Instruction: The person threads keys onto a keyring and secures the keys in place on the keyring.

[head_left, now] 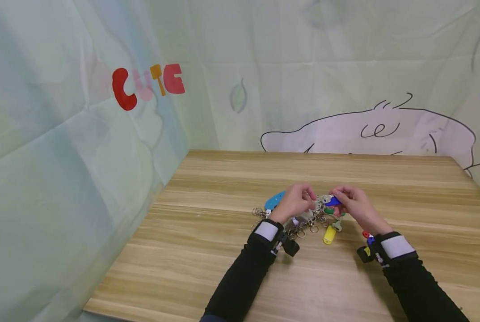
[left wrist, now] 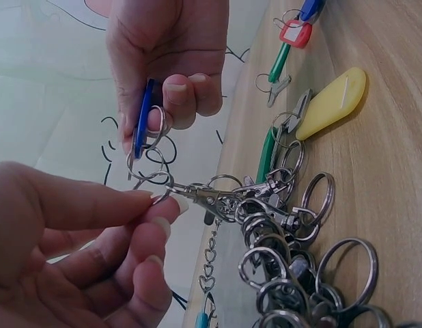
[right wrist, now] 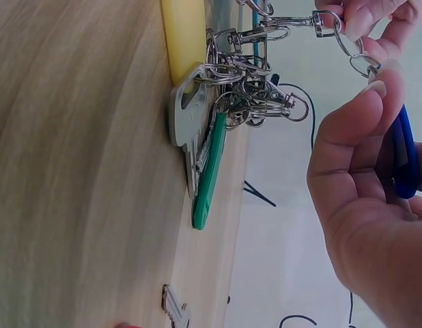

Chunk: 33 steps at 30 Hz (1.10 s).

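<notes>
My left hand [head_left: 294, 203] pinches a metal split ring [left wrist: 158, 176] between thumb and finger. That ring is joined to a swivel clasp [left wrist: 204, 195] on the bunch of metal rings and clasps [left wrist: 272, 273]. Close by on the right, my right hand [head_left: 358, 208] holds a blue key tag [right wrist: 405, 154] with small rings at its end, which meet the left hand's ring. Whether the rings are linked cannot be told. Beneath the hands lie a yellow key tag [head_left: 329, 235], a key [right wrist: 187, 126] and a green key tag [right wrist: 209, 174], all by the bunch.
A blue flat object [head_left: 274, 201] lies partly behind my left hand. Red and blue key tags [head_left: 368, 237] sit near the right wrist. The wooden table [head_left: 175, 250] meets a printed cloth backdrop [head_left: 224, 107] at the back and left.
</notes>
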{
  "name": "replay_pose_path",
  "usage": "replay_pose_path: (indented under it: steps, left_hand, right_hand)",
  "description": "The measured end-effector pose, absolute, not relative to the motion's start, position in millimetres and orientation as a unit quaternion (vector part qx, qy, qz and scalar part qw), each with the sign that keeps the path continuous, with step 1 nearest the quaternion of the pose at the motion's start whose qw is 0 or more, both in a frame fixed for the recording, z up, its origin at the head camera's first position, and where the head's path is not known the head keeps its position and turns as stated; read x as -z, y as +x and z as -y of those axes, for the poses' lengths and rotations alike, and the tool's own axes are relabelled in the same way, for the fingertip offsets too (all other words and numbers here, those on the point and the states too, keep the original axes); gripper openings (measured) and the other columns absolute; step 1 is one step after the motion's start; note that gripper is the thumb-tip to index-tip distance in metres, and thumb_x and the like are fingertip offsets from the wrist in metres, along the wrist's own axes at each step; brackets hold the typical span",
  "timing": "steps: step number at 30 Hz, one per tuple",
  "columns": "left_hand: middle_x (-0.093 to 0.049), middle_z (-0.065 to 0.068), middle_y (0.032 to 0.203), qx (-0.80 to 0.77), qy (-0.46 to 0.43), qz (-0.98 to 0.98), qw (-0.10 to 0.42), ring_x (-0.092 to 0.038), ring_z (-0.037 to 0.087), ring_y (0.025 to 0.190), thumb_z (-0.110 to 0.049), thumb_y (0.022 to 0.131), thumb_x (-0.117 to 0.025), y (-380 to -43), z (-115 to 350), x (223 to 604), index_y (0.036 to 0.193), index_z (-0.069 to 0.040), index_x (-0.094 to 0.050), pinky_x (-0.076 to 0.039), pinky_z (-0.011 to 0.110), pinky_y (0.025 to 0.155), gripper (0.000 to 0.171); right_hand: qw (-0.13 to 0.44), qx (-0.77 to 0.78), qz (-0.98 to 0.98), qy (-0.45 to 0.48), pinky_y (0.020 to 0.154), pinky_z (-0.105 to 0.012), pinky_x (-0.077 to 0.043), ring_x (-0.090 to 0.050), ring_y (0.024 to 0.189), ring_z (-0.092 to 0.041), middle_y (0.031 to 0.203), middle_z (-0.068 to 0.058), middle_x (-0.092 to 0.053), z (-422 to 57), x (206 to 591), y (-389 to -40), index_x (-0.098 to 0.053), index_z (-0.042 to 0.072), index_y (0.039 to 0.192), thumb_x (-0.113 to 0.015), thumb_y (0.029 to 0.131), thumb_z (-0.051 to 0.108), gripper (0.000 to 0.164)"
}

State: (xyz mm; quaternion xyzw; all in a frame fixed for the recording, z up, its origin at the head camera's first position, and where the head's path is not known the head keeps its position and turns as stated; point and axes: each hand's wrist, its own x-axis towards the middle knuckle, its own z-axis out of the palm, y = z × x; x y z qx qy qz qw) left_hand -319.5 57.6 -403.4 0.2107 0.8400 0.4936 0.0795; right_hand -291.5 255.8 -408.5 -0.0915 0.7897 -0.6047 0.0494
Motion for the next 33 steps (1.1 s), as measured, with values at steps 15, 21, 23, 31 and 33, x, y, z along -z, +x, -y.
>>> replay_pose_path:
  steps: [15,21,23,31,33]
  left_hand:
    - [-0.068,0.006,0.074,-0.492,0.205,-0.842,0.082,-0.059,0.010,0.057,0.001,0.080,-0.068,-319.0,-58.5,403.0,0.087,-0.005,-0.062,-0.044,0.019,0.049,0.011]
    - [-0.068,0.006,0.074,-0.493,0.207,-0.841,0.081,-0.060,0.012,0.058,0.001,0.080,-0.068,-319.9,-58.5,402.8,0.087,-0.005,-0.062,-0.044,0.019,0.050,0.011]
    - [-0.068,0.006,0.075,-0.493,0.208,-0.841,0.080,-0.061,0.013,0.059,0.001,0.080,-0.068,-320.5,-58.6,403.1,0.087,-0.005,-0.062,-0.045,0.019,0.050,0.011]
    - [-0.069,0.006,0.075,-0.497,0.208,-0.839,0.081,-0.063,0.016,0.061,0.001,0.081,-0.067,-320.3,-58.3,403.6,0.087,-0.005,-0.062,-0.046,0.020,0.051,0.010]
    - [-0.068,0.006,0.075,-0.497,0.208,-0.839,0.081,-0.062,0.014,0.060,0.001,0.081,-0.067,-320.5,-58.3,403.8,0.088,-0.005,-0.062,-0.045,0.019,0.050,0.010]
  right_hand:
    - [0.054,0.611,-0.784,-0.094,0.061,-0.021,-0.053,-0.058,0.063,-0.004,0.083,0.006,-0.061,-256.7,409.4,-291.5,-0.044,-0.014,0.122,-0.037,0.104,0.025,0.044]
    - [0.056,0.608,-0.787,-0.087,0.061,-0.022,-0.053,-0.058,0.063,-0.005,0.084,0.006,-0.061,-257.2,407.8,-291.6,-0.044,-0.014,0.123,-0.037,0.104,0.026,0.044]
    - [0.056,0.606,-0.789,-0.086,0.061,-0.022,-0.054,-0.058,0.063,-0.005,0.084,0.005,-0.061,-257.4,407.2,-291.7,-0.045,-0.014,0.123,-0.037,0.104,0.026,0.044]
    - [0.057,0.607,-0.788,-0.089,0.062,-0.022,-0.054,-0.058,0.063,-0.005,0.085,0.005,-0.061,-257.9,407.2,-291.2,-0.045,-0.013,0.123,-0.038,0.104,0.026,0.044]
    - [0.056,0.608,-0.787,-0.090,0.062,-0.022,-0.053,-0.058,0.063,-0.005,0.084,0.005,-0.061,-258.0,407.6,-291.5,-0.045,-0.013,0.123,-0.038,0.104,0.026,0.044]
